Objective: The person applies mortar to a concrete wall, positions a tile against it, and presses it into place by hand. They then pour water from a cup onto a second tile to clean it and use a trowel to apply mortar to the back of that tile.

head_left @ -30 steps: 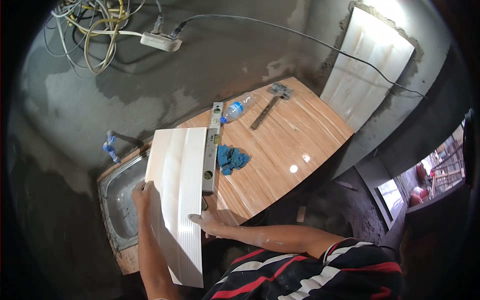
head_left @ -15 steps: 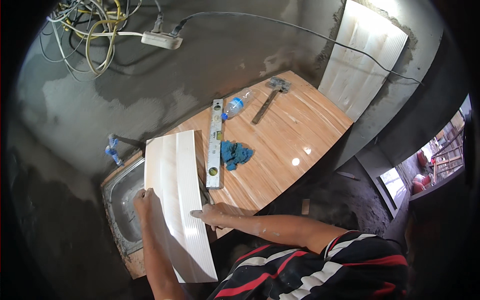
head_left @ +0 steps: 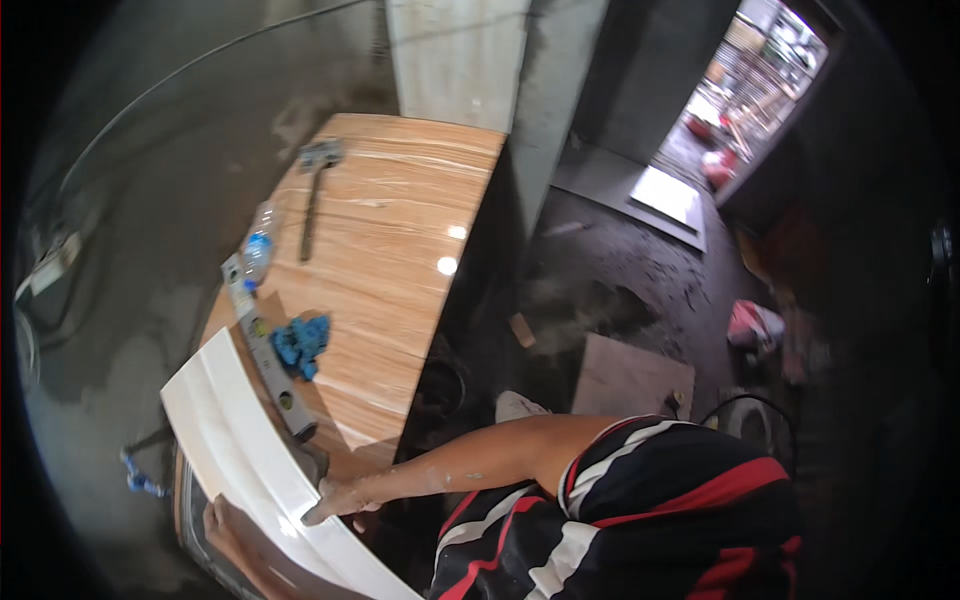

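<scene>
A long white, ribbed tile [head_left: 245, 430] lies tilted over the sink [head_left: 185, 500], hiding most of the basin. My left hand [head_left: 222, 528] is closed on the tile's left edge. On the opposite edge my right hand [head_left: 340, 498] grips it, thumb on top and fingers underneath. A grey, flat piece [head_left: 316, 458], perhaps a trowel blade, shows just beyond the right hand; whether those fingers also hold it is unclear. A spirit level [head_left: 268, 350] lies alongside the tile, next to a crumpled blue cloth or sponge [head_left: 300, 345].
The wood-patterned countertop [head_left: 385, 260] carries a hammer [head_left: 312, 205] and a plastic bottle [head_left: 258, 248]. A blue tap [head_left: 140, 475] juts from the wall. On the floor are a square board [head_left: 635, 375] and a red-white bag [head_left: 755, 328]. A doorway [head_left: 740, 90] opens at far right.
My view has swung to the right, so the counter and tile sit further left and turned. Both hands stay on the tile, which now looks more tilted.
</scene>
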`<state>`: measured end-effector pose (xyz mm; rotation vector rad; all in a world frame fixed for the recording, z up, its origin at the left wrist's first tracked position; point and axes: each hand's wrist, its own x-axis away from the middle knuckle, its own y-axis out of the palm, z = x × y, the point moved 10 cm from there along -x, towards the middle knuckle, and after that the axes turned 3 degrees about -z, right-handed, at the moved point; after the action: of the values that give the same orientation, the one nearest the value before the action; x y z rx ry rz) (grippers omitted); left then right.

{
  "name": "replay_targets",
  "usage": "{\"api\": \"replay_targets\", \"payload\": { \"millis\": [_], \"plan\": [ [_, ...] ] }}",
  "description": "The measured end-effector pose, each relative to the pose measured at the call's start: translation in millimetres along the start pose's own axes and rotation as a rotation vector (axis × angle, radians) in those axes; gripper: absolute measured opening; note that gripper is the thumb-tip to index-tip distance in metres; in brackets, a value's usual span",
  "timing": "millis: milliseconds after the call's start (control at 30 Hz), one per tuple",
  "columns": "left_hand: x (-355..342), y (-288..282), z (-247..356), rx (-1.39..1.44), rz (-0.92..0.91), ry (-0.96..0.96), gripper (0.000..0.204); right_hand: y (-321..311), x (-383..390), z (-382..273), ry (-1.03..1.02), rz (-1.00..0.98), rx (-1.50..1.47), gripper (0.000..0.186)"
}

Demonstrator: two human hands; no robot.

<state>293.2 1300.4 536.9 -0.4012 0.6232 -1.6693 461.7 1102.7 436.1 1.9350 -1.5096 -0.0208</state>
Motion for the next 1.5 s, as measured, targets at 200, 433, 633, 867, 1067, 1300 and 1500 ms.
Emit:
{"api": "replay_targets", "payload": {
  "millis": [200,433,633,867,1067,1300,1500],
  "plan": [
    [2.8,63.9,39.7,-0.032,-0.176,0.134,0.036,-33.5,48.7,26.7,-0.087,0.034,-0.186,0.066],
    [28.5,126.0,141.7,-0.060,-0.443,0.348,0.030,-53.2,121.3,26.5,-0.353,-0.038,-0.286,0.045],
    [109.4,205.6,250.9,-0.115,-0.472,0.541,0.036,-67.3,221.2,49.5,-0.442,0.105,-0.261,0.047],
    [187.3,284.8,312.5,0.031,-0.663,0.694,0.034,-88.9,283.0,83.9,-0.695,0.291,-0.219,0.045],
    [233.4,366.2,363.8,0.133,-0.911,0.663,0.032,-113.2,329.9,85.1,-1.195,0.834,0.702,0.031],
    [339.8,472.2,399.2,0.090,-1.161,0.890,0.032,-152.5,403.9,157.6,-0.859,1.055,-0.147,0.021],
    [440.6,523.3,391.9,0.110,-1.438,0.817,0.032,-123.9,444.3,218.1,-0.856,1.197,-0.713,0.030]
  ]
}}
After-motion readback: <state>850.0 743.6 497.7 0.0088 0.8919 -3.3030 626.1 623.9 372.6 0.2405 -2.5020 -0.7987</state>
